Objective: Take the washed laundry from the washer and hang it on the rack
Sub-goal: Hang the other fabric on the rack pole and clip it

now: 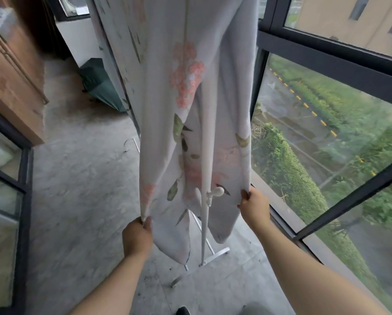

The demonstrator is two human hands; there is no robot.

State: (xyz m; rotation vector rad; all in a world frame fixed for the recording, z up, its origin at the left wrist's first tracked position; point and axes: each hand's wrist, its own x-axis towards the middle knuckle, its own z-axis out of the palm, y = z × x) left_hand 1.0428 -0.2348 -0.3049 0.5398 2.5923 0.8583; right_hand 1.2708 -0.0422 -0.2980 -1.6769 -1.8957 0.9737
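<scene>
**Item: floral sheet (190, 87), hung.** Pale grey-white cloth, soft and matte, printed with pink blossom clusters and olive leaves. It drapes from above the view over the drying rack (205, 155) and falls in long folds. Two rounded lower corners hang near the floor (88, 201), apart from it.

**Hands.**
- Left hand (137, 235): fingers and thumb pinch the sheet's lower left edge.
- Right hand (255, 205): fingers curled round the lower right edge, higher than the left.
- The two hands are well apart, and the cloth hangs between them.

**Rack.** White round tube upright, smooth, showing through the gap in the folds. A white knob (217, 192) sits on it near the right hand. Flat white foot bars (215, 254) rest on the floor.

**Edges and room.**
- Right: dark-framed window wall (327, 57), close beside the sheet's right edge.
- Left: open grey floor, mottled and dusty with small debris, running to a wooden cabinet (10, 87) and a dark-framed glass door (4, 201).
- Behind: a green folded object (97, 85) leans by the far wall.
</scene>
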